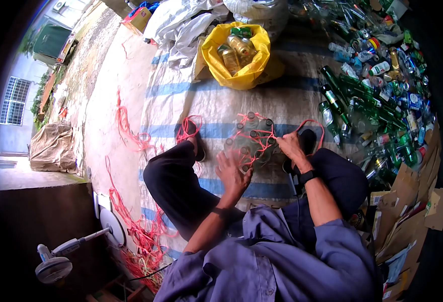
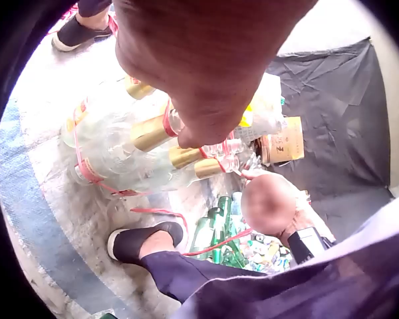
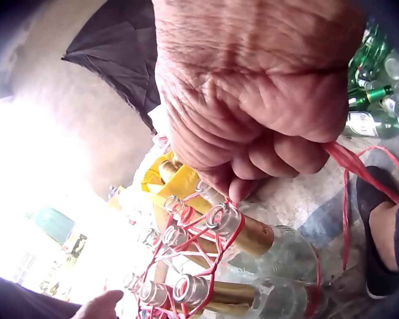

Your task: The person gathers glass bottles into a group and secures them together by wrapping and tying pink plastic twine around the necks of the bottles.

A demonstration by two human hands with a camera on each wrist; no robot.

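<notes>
Several clear glass bottles (image 3: 269, 249) with gold neck labels stand in a cluster between my feet. Red plastic twine (image 3: 219, 262) criss-crosses around their necks, and another strand circles their lower bodies. My right hand (image 1: 292, 148) grips the twine at the right side of the necks, its fingers (image 3: 279, 156) curled. From that fist a tail of twine (image 3: 359, 169) trails off toward my right shoe. On the near left side of the cluster, my left hand (image 1: 230, 173) rests against the bottles with fingers spread. In the left wrist view the left hand (image 2: 199, 86) covers some necks.
A yellow bag (image 1: 216, 65) of gold cans stands ahead on the striped sheet (image 1: 166, 103). Green bottles (image 1: 337, 103) and cans are heaped at right, beside cardboard (image 1: 402, 201). Loose red twine (image 1: 151, 229) lies at left near a fan (image 1: 54, 269). My shoes (image 2: 143, 242) flank the bottles.
</notes>
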